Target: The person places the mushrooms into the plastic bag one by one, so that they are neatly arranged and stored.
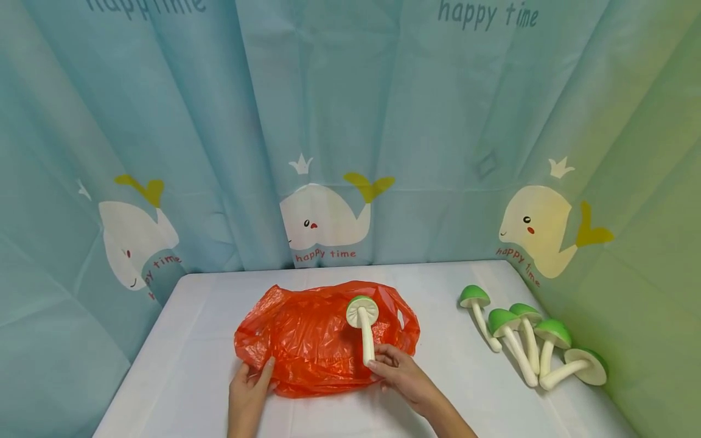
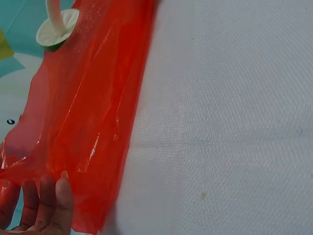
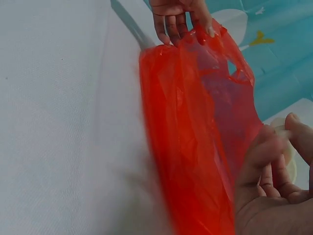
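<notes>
A red plastic bag (image 1: pixel 312 340) lies spread on the table, its mouth partly raised. At its near left edge my left hand (image 1: pixel 249 389) holds the plastic between thumb and fingers; the right wrist view shows this left hand (image 3: pixel 181 19) at the rim too. My right hand (image 1: pixel 402 377) pinches the lower stem of a toy mushroom (image 1: pixel 368 344) with a green cap and white stem. That mushroom stands cap up over the bag's right part, the cap's pale underside facing me. In the right wrist view, the fingers of my right hand (image 3: pixel 274 181) mostly hide the mushroom.
Several similar green-capped mushrooms (image 1: pixel 515 347) lie in a loose group on the right of the white table (image 1: pixel 191 340). Behind and at both sides hangs a blue-green curtain (image 1: pixel 438 121) printed with whales.
</notes>
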Demonstrator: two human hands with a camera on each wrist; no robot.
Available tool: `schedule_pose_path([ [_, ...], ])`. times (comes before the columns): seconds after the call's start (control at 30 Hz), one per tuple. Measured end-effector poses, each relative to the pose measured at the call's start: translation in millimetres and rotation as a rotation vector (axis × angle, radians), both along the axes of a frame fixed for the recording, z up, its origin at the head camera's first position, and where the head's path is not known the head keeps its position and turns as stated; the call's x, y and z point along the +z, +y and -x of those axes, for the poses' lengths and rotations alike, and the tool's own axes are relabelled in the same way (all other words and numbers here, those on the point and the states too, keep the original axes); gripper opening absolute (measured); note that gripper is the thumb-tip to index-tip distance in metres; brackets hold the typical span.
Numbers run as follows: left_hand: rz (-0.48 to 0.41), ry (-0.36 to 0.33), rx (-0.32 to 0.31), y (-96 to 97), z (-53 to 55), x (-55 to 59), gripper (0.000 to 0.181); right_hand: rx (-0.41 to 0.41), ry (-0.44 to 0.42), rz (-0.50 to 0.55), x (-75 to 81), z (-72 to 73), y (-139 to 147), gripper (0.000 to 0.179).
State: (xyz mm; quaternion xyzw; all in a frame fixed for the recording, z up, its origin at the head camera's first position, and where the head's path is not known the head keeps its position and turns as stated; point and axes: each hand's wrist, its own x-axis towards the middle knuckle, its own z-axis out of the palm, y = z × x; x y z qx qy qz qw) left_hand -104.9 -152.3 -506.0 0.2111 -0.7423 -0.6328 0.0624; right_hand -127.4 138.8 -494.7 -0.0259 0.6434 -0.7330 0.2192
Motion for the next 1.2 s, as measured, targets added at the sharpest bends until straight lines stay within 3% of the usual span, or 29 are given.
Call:
schedule_pose_path([
  [0.23, -0.018, 0.004, -0.001, 1.6, 0.8, -2.8, 0.048, 0.034, -0.030, 0.093, -3.6, 0.6, -10, 0.041],
  [0.57, -0.022, -0.011, -0.009, -0.5, 0.7, 0.2, 0.055, 0.028, -0.004, 0.020, -3.0, 6.7, -27, 0.047],
  [1.2, -0.021, -0.005, 0.016, -3.3, -1.2, 0.1, 0.054, 0.067, -0.048, 0.027, 0.5, 24.3, -55, 0.040],
])
